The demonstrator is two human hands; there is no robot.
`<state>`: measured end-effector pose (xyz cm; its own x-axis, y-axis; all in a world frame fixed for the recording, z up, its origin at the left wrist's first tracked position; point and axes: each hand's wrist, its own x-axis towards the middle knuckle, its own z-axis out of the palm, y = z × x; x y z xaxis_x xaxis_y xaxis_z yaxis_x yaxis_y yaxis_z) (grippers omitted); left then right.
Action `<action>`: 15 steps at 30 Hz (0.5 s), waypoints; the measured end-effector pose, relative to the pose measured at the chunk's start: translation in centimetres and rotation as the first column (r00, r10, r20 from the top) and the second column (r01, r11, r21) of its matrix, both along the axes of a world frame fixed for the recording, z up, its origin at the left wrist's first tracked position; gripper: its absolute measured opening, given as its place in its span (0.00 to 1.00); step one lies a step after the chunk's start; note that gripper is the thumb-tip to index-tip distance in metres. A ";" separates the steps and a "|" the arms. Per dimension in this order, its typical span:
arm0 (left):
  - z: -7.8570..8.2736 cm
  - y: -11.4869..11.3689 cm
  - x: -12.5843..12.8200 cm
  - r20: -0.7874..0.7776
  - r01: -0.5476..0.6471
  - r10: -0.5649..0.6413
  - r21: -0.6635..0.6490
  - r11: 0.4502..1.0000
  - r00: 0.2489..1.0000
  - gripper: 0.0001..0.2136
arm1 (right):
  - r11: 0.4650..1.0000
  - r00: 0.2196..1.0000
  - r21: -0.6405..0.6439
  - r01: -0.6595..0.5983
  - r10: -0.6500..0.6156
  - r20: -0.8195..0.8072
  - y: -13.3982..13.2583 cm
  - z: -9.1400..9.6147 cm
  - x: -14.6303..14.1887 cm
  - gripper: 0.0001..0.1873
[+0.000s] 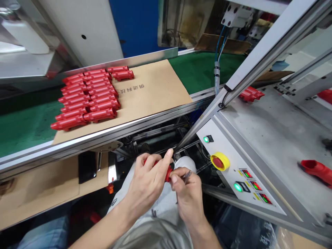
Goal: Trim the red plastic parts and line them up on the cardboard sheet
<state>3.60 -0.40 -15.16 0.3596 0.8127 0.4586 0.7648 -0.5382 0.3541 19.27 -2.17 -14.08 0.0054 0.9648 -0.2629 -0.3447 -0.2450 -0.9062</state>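
Above my lap, my left hand is closed around a red plastic tubular part, which its fingers mostly cover. My right hand pinches at the right end of that part. A thin grey metal tool, its exact kind unclear, sticks up from between the right fingers. Beyond the hands, several similar red tubular parts lie in slanting rows on a brown cardboard sheet.
The cardboard rests on a green conveyor belt with a metal edge. To the right stands a machine panel with a red-and-yellow emergency stop. Another red part lies on the grey machine table. A phone sits on a lower cardboard-covered shelf.
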 end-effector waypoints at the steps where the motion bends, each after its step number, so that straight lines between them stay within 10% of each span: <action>1: -0.1 0.0 -0.1 0.035 0.000 0.001 -0.020 1.000 0.999 0.42 | 1.000 0.999 -0.015 -0.005 0.004 -0.053 0.2 0.0 0.1 0.22; 7: -0.7 -0.3 -0.8 0.486 0.120 0.094 -0.391 0.912 0.869 0.37 | 0.942 0.810 -0.333 0.045 -0.230 -0.540 1.1 -0.4 3.3 0.16; 11: -1.0 -0.1 -1.2 0.832 0.508 0.428 -0.554 0.659 0.353 0.22 | 0.786 0.810 -0.618 -0.024 -0.347 -0.473 -1.3 -3.8 3.7 0.14; 15: -1.0 0.3 -1.3 0.846 0.694 0.532 -0.358 0.625 -0.043 0.21 | 0.600 0.804 -0.758 -0.256 -0.303 -0.511 -5.0 -6.8 2.9 0.22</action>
<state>2.28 -0.11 -16.18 0.2185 0.9613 -0.1679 -0.6608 0.2724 0.6994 22.17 -7.22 -20.85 -0.3836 0.3826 -0.8405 -0.7006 -0.7135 -0.0051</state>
